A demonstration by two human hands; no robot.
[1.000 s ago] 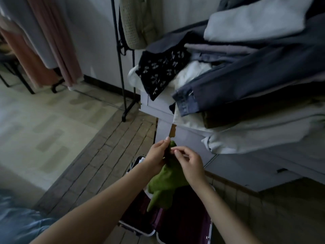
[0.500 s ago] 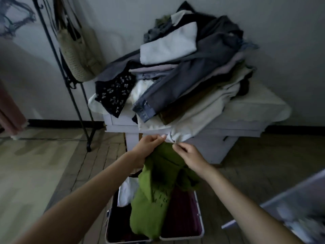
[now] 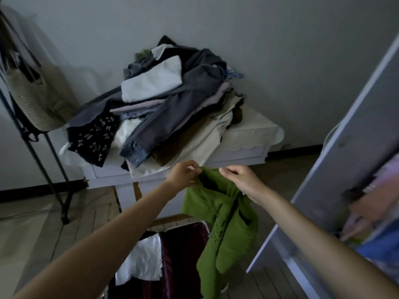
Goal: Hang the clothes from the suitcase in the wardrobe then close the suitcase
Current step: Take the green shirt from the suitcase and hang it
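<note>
1. Left hand (image 3: 182, 174) and right hand (image 3: 239, 180) raised side by side, fingers curled, each pinching the top edge of a green garment (image 3: 224, 221).
2. Green garment hanging limp from both grips, soft and thick-looking, twisted at the middle, dark lining at the neck, a dark patch on one side; lower end dangling over the open suitcase (image 3: 183, 255).
3. Suitcase on the wooden floor, dark maroon lining, a crumpled white cloth (image 3: 140, 260) lying inside on the left.
4. Beyond, a white table (image 3: 248, 152) heaped with folded and loose clothes (image 3: 172, 104): grey, white, beige, a dark floral piece.
5. Right: open wardrobe door (image 3: 345, 158), pale and flat, blurred clothes behind.
6. Left: a knitted bag (image 3: 36, 98) on a black metal rack.
</note>
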